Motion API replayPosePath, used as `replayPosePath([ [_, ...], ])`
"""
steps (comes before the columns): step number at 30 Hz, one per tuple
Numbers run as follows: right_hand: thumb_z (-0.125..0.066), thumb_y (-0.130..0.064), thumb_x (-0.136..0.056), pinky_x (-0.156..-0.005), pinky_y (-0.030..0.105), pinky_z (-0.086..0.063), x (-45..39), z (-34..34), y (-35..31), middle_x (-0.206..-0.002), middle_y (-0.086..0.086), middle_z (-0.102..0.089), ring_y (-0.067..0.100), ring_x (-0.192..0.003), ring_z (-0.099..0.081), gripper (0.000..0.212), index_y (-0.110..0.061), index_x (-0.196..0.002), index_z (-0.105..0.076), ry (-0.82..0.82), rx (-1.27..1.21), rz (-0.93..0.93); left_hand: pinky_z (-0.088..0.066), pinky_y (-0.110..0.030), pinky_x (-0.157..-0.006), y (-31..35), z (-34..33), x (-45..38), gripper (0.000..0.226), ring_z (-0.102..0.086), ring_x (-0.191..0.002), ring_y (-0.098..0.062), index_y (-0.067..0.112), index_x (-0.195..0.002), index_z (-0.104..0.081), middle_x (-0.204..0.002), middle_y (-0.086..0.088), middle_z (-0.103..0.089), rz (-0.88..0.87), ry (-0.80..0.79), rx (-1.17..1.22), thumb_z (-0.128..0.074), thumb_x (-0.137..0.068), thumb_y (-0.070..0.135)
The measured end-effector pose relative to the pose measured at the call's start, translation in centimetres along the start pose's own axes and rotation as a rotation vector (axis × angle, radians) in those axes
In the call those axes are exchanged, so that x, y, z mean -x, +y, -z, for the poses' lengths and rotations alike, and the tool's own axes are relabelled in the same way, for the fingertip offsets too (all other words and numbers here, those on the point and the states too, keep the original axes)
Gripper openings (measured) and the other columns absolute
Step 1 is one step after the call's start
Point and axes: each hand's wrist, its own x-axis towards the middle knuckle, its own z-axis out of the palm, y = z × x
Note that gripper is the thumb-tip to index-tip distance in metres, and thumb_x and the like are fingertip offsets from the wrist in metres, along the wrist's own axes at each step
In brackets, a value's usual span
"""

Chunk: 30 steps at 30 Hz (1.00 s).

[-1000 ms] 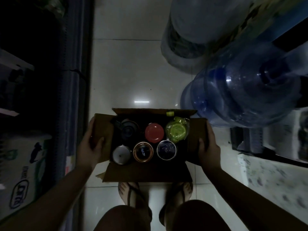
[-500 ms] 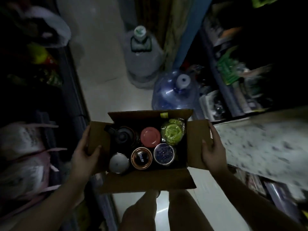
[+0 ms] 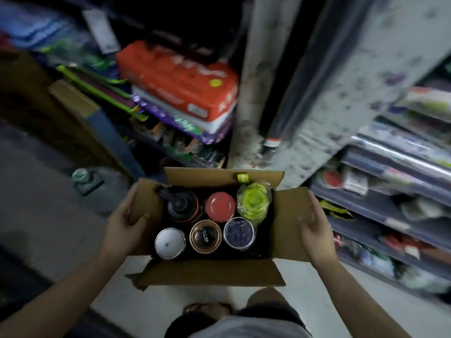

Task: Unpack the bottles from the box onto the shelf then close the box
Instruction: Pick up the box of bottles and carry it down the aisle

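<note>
I carry an open cardboard box (image 3: 210, 274) at waist height, all its flaps folded out. My left hand (image 3: 122, 225) grips the left flap, thumb over its inner face. My right hand (image 3: 314, 230) grips the right flap the same way. Several bottles stand upright inside, seen from above: a black-lidded one (image 3: 181, 206), a red-lidded one (image 3: 220, 206), a yellow-green one in clear wrap (image 3: 253, 201), a white-capped one (image 3: 170, 242), a copper-rimmed dark one (image 3: 205, 236) and a clear one with a purple top (image 3: 239, 232).
Shelves (image 3: 380, 206) packed with goods run along the right. A patterned curtain or pillar (image 3: 329, 98) hangs ahead. An orange pack (image 3: 180, 76) lies on stacked packs at upper left. A large water jug (image 3: 85, 179) stands on the pale tiled floor (image 3: 48, 215) to the left.
The view has swung from the floor and water jugs up toward the shelves while both hands kept hold of the box; the box has been lifted and carried along.
</note>
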Motion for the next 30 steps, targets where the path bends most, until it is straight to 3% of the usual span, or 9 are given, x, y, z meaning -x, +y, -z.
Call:
replayPosePath([
  [4,-0.047,0.002,-0.094,-0.098,0.031,-0.041,1.9,7.5,1.6,-0.134,0.004,-0.055,0.022,-0.138,-0.036,0.064,-0.039,-0.142,-0.036,0.200,-0.098,-0.086,-0.040,-0.032,-0.100,6.2,-6.5,-2.5,0.080,-0.048,-0.127,-0.019,0.028,-0.148,-0.027,-0.142,-0.001,-0.048,-0.118,-0.163,-0.100,-0.060,-0.083,-0.004],
  [9,-0.044,0.006,-0.092,-0.089,0.028,-0.043,5.0,16.9,5.1,-0.136,-0.012,-0.047,0.004,-0.128,-0.044,0.071,-0.045,-0.140,-0.034,0.396,-0.090,-0.166,-0.037,0.003,-0.085,13.0,-16.9,-2.8,0.084,-0.057,-0.109,0.000,0.036,-0.143,-0.034,-0.120,0.032,-0.054,-0.205,-0.308,-0.088,-0.056,-0.079,-0.013],
  [11,-0.042,0.010,-0.090,-0.077,0.011,-0.044,6.7,20.1,6.4,-0.135,-0.016,-0.048,-0.008,-0.103,-0.054,0.071,-0.041,-0.139,-0.035,0.480,-0.122,-0.203,-0.034,0.008,-0.078,15.3,-21.2,-2.1,0.081,-0.055,-0.107,-0.001,0.026,-0.146,-0.032,-0.124,0.020,-0.055,-0.244,-0.395,-0.095,-0.055,-0.080,-0.014],
  [14,-0.042,0.012,-0.089,-0.071,0.007,-0.049,9.7,24.0,9.0,-0.121,-0.003,-0.060,-0.006,-0.088,-0.062,0.069,-0.034,-0.140,-0.038,0.655,-0.203,-0.264,-0.035,0.007,-0.079,18.6,-27.6,-0.5,0.075,-0.053,-0.114,-0.007,0.018,-0.147,-0.032,-0.131,0.007,-0.051,-0.307,-0.519,-0.092,-0.055,-0.083,-0.013],
  [17,-0.047,-0.001,-0.085,-0.090,0.041,-0.054,13.3,26.6,11.6,-0.126,0.003,-0.060,0.013,-0.105,-0.064,0.071,-0.052,-0.135,-0.038,0.783,-0.208,-0.345,-0.037,-0.003,-0.091,21.6,-33.5,1.3,0.071,-0.050,-0.121,-0.007,0.015,-0.147,-0.031,-0.136,0.006,-0.047,-0.385,-0.677,-0.097,-0.055,-0.086,-0.011],
  [21,-0.043,0.004,-0.090,-0.098,0.057,-0.046,18.5,28.2,14.1,-0.140,0.007,-0.051,0.035,-0.122,-0.053,0.079,-0.063,-0.131,-0.033,0.994,-0.185,-0.499,-0.038,-0.022,-0.104,24.9,-40.6,3.0,0.075,-0.051,-0.124,-0.009,0.025,-0.146,-0.032,-0.138,0.008,-0.048,-0.463,-0.921,-0.120,-0.057,-0.085,-0.010],
  [24,-0.042,0.002,-0.095,-0.094,0.048,-0.052,21.9,27.6,13.5,-0.142,0.007,-0.049,0.032,-0.118,-0.056,0.074,-0.059,-0.135,-0.031,1.173,-0.216,-0.580,-0.040,-0.029,-0.106,27.4,-46.3,4.1,0.077,-0.050,-0.124,-0.006,0.031,-0.145,-0.033,-0.138,0.009,-0.051,-0.602,-1.122,-0.178,-0.060,-0.084,-0.005],
  [27,-0.044,0.000,-0.096,-0.055,0.010,-0.051,24.5,26.2,13.1,-0.127,0.003,-0.056,0.016,-0.079,-0.059,0.065,-0.044,-0.142,-0.034,1.369,-0.264,-0.660,-0.044,-0.035,-0.103,29.8,-51.4,6.2,0.076,-0.054,-0.121,-0.009,0.037,-0.143,-0.035,-0.133,0.012,-0.054,-0.646,-1.298,-0.199,-0.061,-0.084,-0.003],
  [30,-0.049,-0.005,-0.095,-0.057,0.035,-0.059,26.3,24.9,12.8,-0.120,0.003,-0.063,0.019,-0.071,-0.064,0.067,-0.054,-0.137,-0.035,1.539,-0.279,-0.748,-0.044,-0.036,-0.103,31.5,-55.8,8.8,0.075,-0.056,-0.118,-0.010,0.035,-0.143,-0.037,-0.129,0.012,-0.056,-0.689,-1.472,-0.205,-0.059,-0.084,-0.005],
])
